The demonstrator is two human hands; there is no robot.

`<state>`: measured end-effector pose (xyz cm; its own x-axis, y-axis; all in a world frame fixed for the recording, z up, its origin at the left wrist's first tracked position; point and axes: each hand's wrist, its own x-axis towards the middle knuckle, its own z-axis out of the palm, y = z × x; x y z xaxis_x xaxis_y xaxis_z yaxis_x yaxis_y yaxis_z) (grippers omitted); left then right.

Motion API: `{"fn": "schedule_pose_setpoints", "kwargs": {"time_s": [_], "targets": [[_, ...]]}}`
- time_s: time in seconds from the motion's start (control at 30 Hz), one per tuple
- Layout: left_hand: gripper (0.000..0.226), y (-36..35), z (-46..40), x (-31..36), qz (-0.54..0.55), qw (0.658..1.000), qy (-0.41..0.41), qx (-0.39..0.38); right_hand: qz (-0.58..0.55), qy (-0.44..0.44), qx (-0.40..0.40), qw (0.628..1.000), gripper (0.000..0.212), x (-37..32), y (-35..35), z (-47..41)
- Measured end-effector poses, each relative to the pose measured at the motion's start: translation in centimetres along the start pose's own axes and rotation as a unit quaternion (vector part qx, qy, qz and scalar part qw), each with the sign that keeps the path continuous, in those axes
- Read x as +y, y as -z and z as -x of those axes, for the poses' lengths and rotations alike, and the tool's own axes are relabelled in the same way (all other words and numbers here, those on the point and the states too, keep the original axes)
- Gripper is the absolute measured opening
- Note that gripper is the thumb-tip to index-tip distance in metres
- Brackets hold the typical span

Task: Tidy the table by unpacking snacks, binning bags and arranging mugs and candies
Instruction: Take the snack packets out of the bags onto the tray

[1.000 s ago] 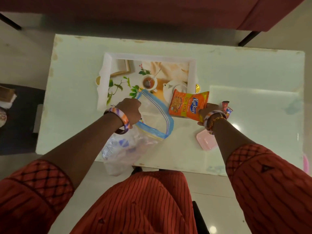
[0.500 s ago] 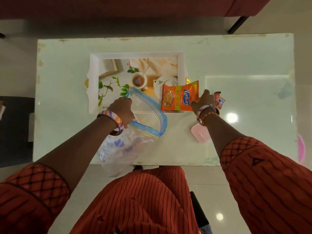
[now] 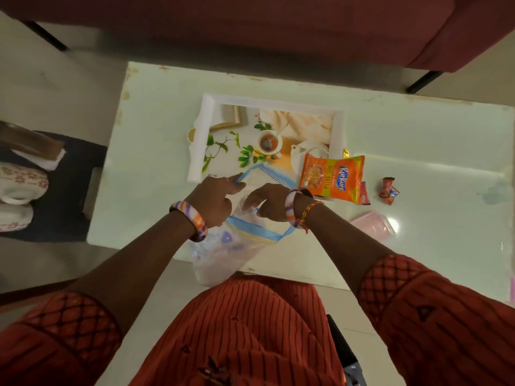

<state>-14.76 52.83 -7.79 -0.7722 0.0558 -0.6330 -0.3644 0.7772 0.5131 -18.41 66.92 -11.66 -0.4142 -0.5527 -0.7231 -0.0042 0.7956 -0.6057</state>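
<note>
A clear zip bag with a blue rim hangs over the table's near edge, its mouth held wide. My left hand pinches the bag's far rim. My right hand reaches into the bag's mouth; its fingers are partly hidden and I cannot tell whether they grip anything. An orange Kurkure snack packet lies at the tray's right corner, free of my hands. A small red candy wrapper lies to its right. Another red wrapper peeks from under the packet.
A white-rimmed picture tray sits on the pale table. A pink lid-like item lies near my right forearm. Two floral white mugs rest on a dark stool at far left. A red sofa runs along the far side.
My right hand let go of the Kurkure packet, leaving it by the tray, and moved left into the bag's mouth. My left hand still holds the bag's rim.
</note>
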Motion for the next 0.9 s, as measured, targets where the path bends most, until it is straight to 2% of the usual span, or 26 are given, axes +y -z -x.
{"fn": "schedule_pose_setpoints", "kwargs": {"time_s": [0.07, 0.17, 0.2, 0.27, 0.37, 0.4, 0.43, 0.47, 0.53, 0.63, 0.77, 0.9], "targets": [[0.053, 0.4, 0.9, -1.2, 0.011, 1.000, -0.017, 0.005, 0.057, -0.004, -0.053, 0.997, 0.049, -1.5, -0.8, -0.8], [0.051, 1.2, 1.8, -3.1, -0.011, 0.999, -0.050, 0.006, 0.129, -0.020, -0.091, 0.987, 0.059, -3.5, -2.4, -1.9], [0.051, 1.5, 2.1, -3.6, -0.021, 0.998, -0.058, 0.006, 0.150, -0.036, -0.099, 0.983, 0.053, -4.2, -2.5, -1.8], [0.052, 2.0, 2.4, -4.3, -0.023, 0.997, -0.066, 0.012, 0.153, -0.053, -0.095, 0.982, 0.020, -5.2, -2.3, -1.9], [0.052, 2.8, 3.1, -5.2, -0.019, 0.997, -0.079, 0.013, 0.137, -0.040, -0.081, 0.986, 0.051, -6.8, -3.4, -1.8], [0.052, 2.9, 3.2, -5.3, -0.023, 0.996, -0.086, 0.010, 0.201, -0.031, -0.100, 0.974, 0.047, -7.0, -3.8, -2.2], [0.051, 3.0, 3.5, -5.6, -0.021, 0.996, -0.091, 0.008, 0.246, -0.011, -0.089, 0.965, 0.032, -6.2, -4.8, -3.1], [0.051, 3.1, 3.7, -5.9, -0.019, 0.995, -0.093, 0.007, 0.256, -0.005, -0.080, 0.963, 0.033, -6.0, -5.4, -3.5], [0.049, 3.4, 4.0, -6.3, -0.013, 0.996, -0.088, 0.010, 0.161, -0.039, -0.064, 0.984, 0.044, -6.8, -5.8, -3.5], [0.047, 3.8, 4.1, -6.8, 0.000, 0.997, -0.077, 0.017, 0.104, -0.045, 0.023, 0.993, 0.041, -8.2, -5.3, -2.1], [0.048, 4.5, 3.7, -7.5, 0.009, 0.998, -0.065, 0.019, 0.142, -0.022, 0.169, 0.975, 0.032, -8.5, -4.8, -0.2], [0.048, 5.1, 3.5, -8.1, -0.005, 0.998, -0.059, 0.010, 0.200, -0.012, 0.237, 0.951, 0.021, -8.9, -3.5, 2.5]]}}
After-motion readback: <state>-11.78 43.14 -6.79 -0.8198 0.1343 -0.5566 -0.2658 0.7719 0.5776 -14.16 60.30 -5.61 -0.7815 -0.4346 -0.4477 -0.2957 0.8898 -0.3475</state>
